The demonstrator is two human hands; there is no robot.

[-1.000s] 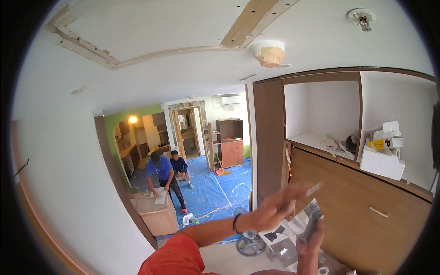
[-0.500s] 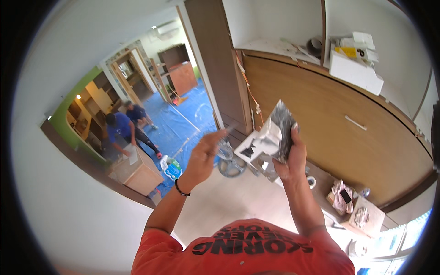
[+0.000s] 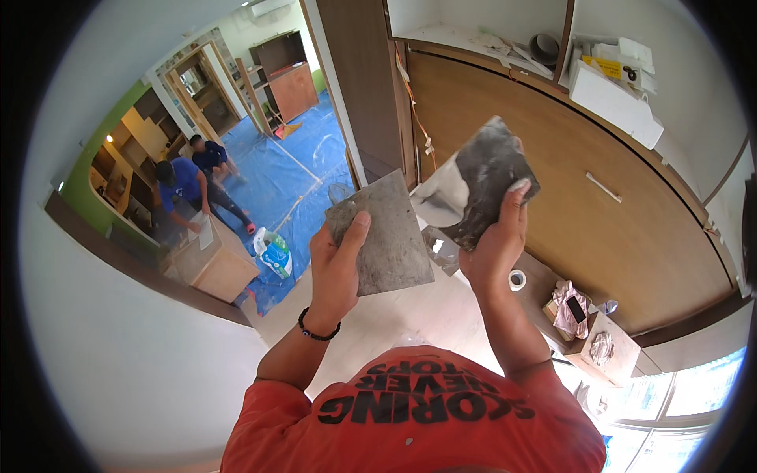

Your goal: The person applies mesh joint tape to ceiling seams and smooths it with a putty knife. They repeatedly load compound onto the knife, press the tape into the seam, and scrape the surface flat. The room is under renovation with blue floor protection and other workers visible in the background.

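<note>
The left hand [image 3: 334, 272] clasps a grey plate [image 3: 393, 236], long axis roughly eleven-to-five; at two o'clock from that hand, nearer the right hand [image 3: 497, 248], lies white paste [image 3: 443, 193] on the dark plate [image 3: 495, 169] the right hand grips

A smooth white wall [image 3: 158, 347] is bounding the lower left. Creased blue plastic sheeting [image 3: 307, 150] is extending across the upper-left area. A brown wooden panel [image 3: 544, 142] with a pale bar handle [image 3: 603, 187] is standing at right, beneath white-lined open shelving [image 3: 465, 17]. Pale-framed windows [image 3: 698, 390] are admitting light at lower right.
</note>
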